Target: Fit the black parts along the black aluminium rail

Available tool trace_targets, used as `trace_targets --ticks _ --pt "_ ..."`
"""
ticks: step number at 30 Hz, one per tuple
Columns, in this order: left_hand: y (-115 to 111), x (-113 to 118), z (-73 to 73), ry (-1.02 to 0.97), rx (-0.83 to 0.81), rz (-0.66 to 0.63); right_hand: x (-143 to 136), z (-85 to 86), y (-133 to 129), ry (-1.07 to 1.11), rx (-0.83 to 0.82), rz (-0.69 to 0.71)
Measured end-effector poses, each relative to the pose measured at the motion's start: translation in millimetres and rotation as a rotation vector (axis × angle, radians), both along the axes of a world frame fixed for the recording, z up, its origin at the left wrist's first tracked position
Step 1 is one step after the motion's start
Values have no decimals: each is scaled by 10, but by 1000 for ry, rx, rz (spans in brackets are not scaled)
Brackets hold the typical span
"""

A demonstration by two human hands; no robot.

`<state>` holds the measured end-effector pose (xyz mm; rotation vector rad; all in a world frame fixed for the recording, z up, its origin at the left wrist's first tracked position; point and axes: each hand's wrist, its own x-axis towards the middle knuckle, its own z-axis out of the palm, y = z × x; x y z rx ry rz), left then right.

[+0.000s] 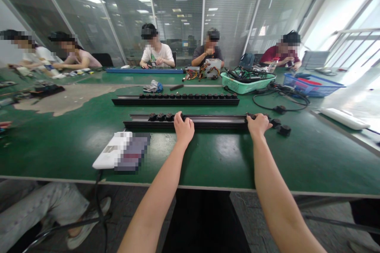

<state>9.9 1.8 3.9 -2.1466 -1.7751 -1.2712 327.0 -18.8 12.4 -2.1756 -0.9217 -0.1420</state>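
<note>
A long black rail with a grey channel lies across the table before me. Several black round pieces sit in its left part. Midway along, my left hand is closed over a dark piece in the channel, mostly hidden by the fingers. At the rail's right end my right hand has its fingers curled round another dark piece, only partly visible. Just right of that hand lie loose black round pieces. Behind, a second black rail carries a long row of similar pieces.
Left of the rail lie a white device and a blurred dark flat item. Further back are a glove, a green basket of cables, a blue basket and a black cable. Several people work across the table.
</note>
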Motion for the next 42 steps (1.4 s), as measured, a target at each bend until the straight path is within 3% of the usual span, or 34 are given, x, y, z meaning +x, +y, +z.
trace_targets --ticks 7,17,30,35,42 --pt "4 -9 -10 4 -3 7 80 15 -40 8 2 -51" --pt "5 -3 0 21 8 10 298 -24 -120 73 5 -226" --pt "3 -10 1 -9 15 5 307 -76 -125 89 -27 -357" --pt "19 -85 53 10 21 18 230 -43 -149 68 -50 -336" --pt "89 -358 192 -16 101 111 72 103 -195 8 -22 -227"
